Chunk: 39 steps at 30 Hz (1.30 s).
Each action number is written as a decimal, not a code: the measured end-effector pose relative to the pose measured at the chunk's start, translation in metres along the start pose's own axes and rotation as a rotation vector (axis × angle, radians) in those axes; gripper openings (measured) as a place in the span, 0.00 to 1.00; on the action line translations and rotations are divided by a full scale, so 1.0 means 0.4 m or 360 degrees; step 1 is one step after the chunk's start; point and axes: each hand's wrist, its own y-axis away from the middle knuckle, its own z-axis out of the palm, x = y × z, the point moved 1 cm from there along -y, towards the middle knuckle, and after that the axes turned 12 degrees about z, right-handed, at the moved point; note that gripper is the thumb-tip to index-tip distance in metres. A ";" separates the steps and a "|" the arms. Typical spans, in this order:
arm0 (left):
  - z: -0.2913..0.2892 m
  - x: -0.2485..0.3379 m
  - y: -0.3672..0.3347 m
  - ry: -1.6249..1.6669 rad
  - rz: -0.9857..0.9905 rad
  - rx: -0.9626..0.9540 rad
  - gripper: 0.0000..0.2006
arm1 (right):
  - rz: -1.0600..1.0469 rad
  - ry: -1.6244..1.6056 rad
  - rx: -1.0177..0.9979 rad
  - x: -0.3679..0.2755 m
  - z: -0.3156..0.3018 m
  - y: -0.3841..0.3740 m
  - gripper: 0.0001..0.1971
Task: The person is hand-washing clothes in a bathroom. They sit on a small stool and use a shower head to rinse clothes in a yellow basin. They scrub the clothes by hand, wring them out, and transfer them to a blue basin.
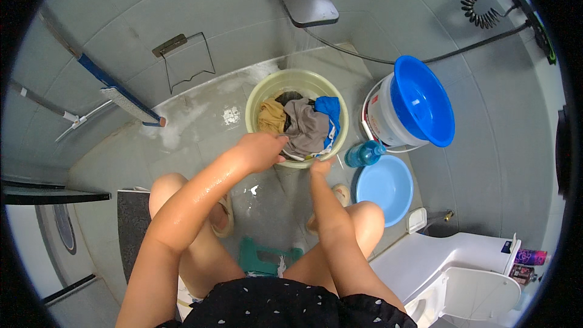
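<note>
Grey floor tiles (pixel 203 115), wet and foamy, lay beneath a round, pale yellow-green basin (pixel 297 79), its mouth facing up, its circular shape giving no long axis. Inside sat crumpled laundry (pixel 306 126): grey-brown in the middle, mustard left, bright blue right and running far to near. At the near rim were the left hand (pixel 261 150), fingers bent, and the right hand (pixel 320 167); whether either gripped anything could not be told.

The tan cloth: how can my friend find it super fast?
Find the round, pale green tub below the shower head. In its heap of clothes, look along the left side. The tan cloth is there: yellowish-brown, unlike the grey cloth beside it.
</note>
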 end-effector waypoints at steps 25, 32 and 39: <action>0.019 0.021 -0.045 -0.0047 0.0098 -0.0026 0.24 | 0.0420 -0.0365 -0.1005 0.072 -0.006 0.030 0.14; 0.034 0.022 -0.031 -0.0064 0.0116 0.0014 0.23 | 0.0433 -0.0186 -0.1005 0.087 0.026 0.028 0.16; 0.021 0.016 -0.027 -0.0034 0.0085 0.0017 0.23 | 0.0529 -0.0312 -0.1039 0.103 0.042 -0.005 0.17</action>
